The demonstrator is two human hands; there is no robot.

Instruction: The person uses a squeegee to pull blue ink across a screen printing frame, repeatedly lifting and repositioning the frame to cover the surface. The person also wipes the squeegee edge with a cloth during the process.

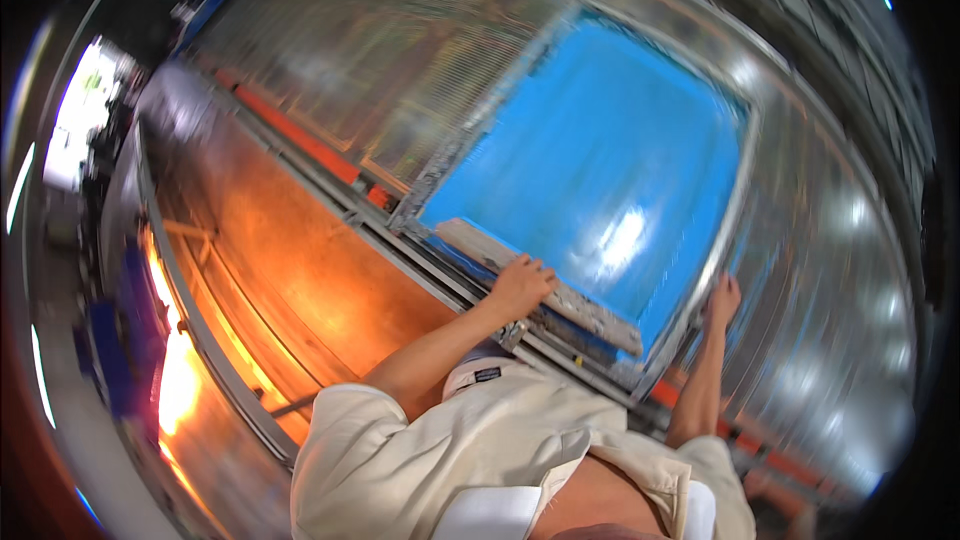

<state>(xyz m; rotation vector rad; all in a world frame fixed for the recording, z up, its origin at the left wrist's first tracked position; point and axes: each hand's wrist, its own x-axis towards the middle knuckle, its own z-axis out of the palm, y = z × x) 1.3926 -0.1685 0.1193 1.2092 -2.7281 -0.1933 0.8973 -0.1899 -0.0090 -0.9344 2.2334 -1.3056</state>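
Observation:
A printing screen (pixel 748 145) with a pale metal frame lies on the long table, its face covered in wet-looking blue ink (pixel 610 140). Along the near end of the screen rests a long, worn squeegee (pixel 590 318), smeared with ink. My left hand (pixel 522 287) is closed over the middle of its bar, fingers curled over the top. At the near right side of the frame is my right hand (pixel 724 300), its fingers curled against the frame's edge. Motion blur and the angle hide part of that grip.
The long shiny table (pixel 430 50) runs past both sides of the screen, with a metal rail and an orange strip (pixel 300 135) along its near edge. Behind me on the left stands an orange-lit trough (pixel 290 270) with metal bars and a bright glow.

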